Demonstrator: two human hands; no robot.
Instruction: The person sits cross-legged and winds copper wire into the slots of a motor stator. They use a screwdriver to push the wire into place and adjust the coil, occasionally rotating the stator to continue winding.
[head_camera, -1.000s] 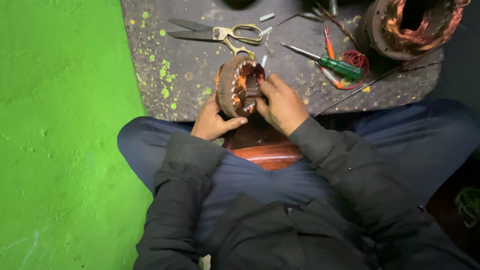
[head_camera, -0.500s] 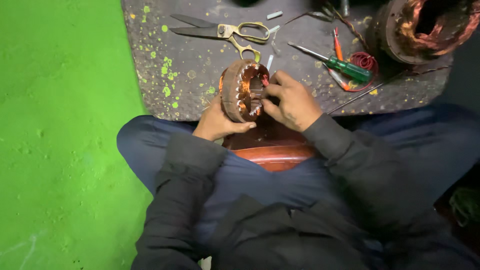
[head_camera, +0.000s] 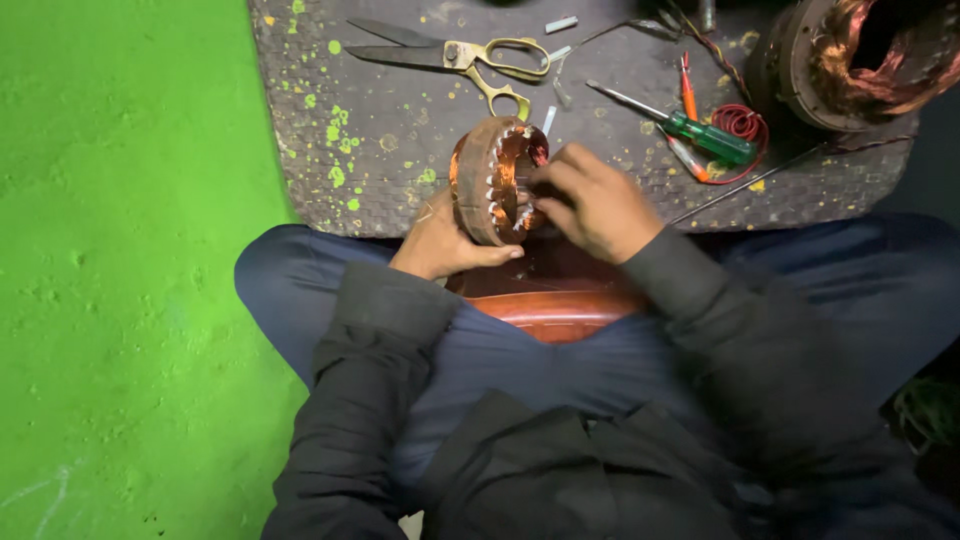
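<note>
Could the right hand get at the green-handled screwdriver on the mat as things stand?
Probably yes: the green-handled screwdriver lies in the open on the mat, just beyond the right hand, with nothing between them.

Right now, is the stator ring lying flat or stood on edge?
On edge. The stator ring stands with its bore facing sideways; the left hand props it from below, and the right hand has its fingers at the copper windings.

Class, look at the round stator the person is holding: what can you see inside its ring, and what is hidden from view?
Inside the stator are copper windings and pale slot liners. The right hand covers its right side, fingertips at the bore; the left hand props it from below. Anything pinched is hidden.
</note>
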